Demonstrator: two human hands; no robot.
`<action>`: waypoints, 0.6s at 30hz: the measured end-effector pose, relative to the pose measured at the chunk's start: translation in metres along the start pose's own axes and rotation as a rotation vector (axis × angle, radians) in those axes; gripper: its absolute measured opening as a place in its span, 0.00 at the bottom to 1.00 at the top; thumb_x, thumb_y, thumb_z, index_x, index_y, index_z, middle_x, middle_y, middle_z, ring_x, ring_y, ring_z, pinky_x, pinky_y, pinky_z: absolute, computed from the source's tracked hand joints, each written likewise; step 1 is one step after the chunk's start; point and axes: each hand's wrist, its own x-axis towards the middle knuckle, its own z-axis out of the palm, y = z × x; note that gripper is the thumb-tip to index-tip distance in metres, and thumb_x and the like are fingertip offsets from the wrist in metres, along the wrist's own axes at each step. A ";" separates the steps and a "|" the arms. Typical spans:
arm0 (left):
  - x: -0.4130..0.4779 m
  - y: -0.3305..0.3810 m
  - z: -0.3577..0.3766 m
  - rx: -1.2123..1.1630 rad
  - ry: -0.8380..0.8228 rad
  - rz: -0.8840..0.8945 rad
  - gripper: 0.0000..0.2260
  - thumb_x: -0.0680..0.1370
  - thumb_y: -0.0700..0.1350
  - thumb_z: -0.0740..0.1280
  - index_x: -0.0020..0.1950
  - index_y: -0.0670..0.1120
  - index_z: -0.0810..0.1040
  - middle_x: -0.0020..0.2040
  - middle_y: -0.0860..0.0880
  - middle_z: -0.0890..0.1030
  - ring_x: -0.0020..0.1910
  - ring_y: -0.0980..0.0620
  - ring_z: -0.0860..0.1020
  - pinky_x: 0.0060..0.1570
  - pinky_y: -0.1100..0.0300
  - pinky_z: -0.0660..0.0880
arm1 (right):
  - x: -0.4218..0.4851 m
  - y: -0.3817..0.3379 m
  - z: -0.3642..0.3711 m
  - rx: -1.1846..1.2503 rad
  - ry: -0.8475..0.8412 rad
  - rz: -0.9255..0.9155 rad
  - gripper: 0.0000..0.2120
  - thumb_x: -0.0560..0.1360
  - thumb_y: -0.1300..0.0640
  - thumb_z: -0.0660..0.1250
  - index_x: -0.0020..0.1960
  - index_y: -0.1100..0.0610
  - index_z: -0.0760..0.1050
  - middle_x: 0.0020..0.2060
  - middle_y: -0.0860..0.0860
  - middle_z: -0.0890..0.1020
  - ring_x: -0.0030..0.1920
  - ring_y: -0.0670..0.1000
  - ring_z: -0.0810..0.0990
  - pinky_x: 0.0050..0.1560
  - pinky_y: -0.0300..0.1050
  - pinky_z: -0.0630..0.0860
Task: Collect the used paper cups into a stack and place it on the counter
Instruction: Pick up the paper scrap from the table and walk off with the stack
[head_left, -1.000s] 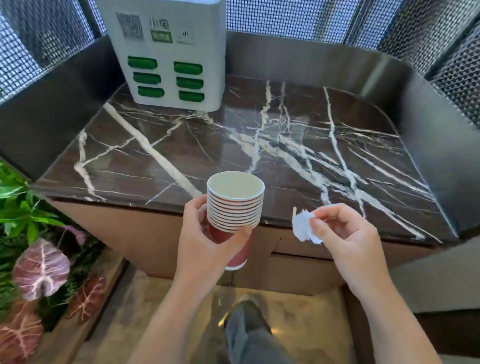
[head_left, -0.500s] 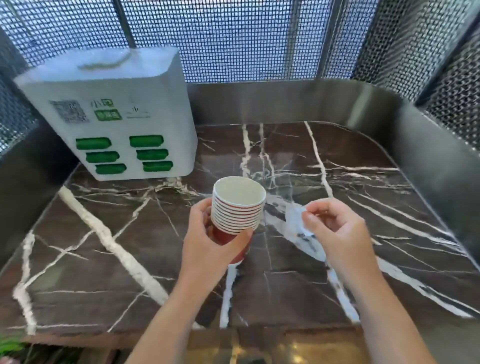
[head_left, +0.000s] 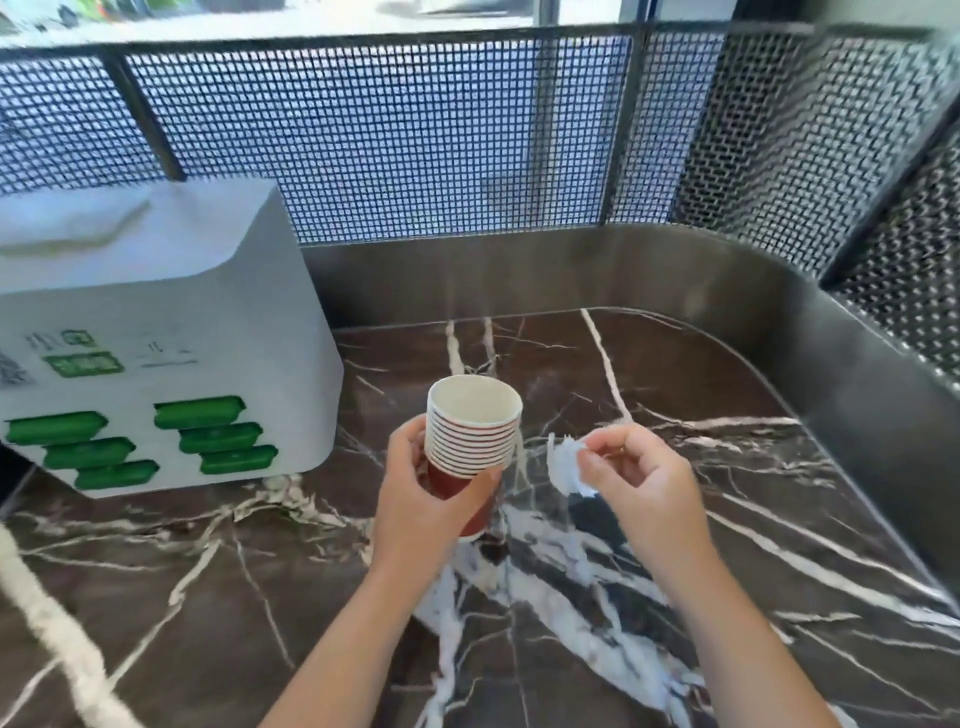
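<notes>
One cup stack (head_left: 470, 447) gripped by left hand (head_left: 415, 499) above tabletop (head_left: 701, 545); right hand (head_left: 639, 483), just beside stack, pinches crumpled paper (head_left: 563, 465).

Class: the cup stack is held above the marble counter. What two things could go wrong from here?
The left hand grips only the lower part of the cup stack; a tilt might slide upper cups off. The paper scrap pinched by the right hand could fall onto the counter.

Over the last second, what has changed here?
The left hand and right hand moved forward, from the near edge of the counter to above its middle. Unchanged: the left grips the cup stack, the right pinches the paper scrap.
</notes>
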 end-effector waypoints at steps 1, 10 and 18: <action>0.010 -0.002 0.002 -0.003 0.009 -0.007 0.30 0.58 0.63 0.73 0.56 0.68 0.65 0.53 0.70 0.72 0.52 0.75 0.71 0.40 0.79 0.70 | 0.007 0.002 0.003 -0.006 -0.010 -0.004 0.07 0.71 0.61 0.68 0.38 0.50 0.76 0.32 0.44 0.79 0.32 0.40 0.75 0.33 0.30 0.71; 0.083 -0.025 0.020 -0.032 0.117 -0.008 0.32 0.65 0.52 0.78 0.62 0.60 0.64 0.54 0.68 0.71 0.53 0.70 0.72 0.42 0.77 0.71 | 0.075 0.020 0.030 -0.042 -0.003 -0.044 0.09 0.71 0.63 0.67 0.38 0.50 0.76 0.31 0.45 0.79 0.33 0.40 0.75 0.34 0.29 0.70; 0.125 -0.042 0.037 -0.093 0.196 0.046 0.30 0.63 0.47 0.79 0.55 0.66 0.66 0.55 0.66 0.73 0.54 0.73 0.72 0.48 0.78 0.70 | 0.119 0.032 0.043 -0.030 0.059 -0.051 0.11 0.71 0.64 0.67 0.37 0.49 0.76 0.32 0.44 0.79 0.33 0.38 0.75 0.35 0.27 0.70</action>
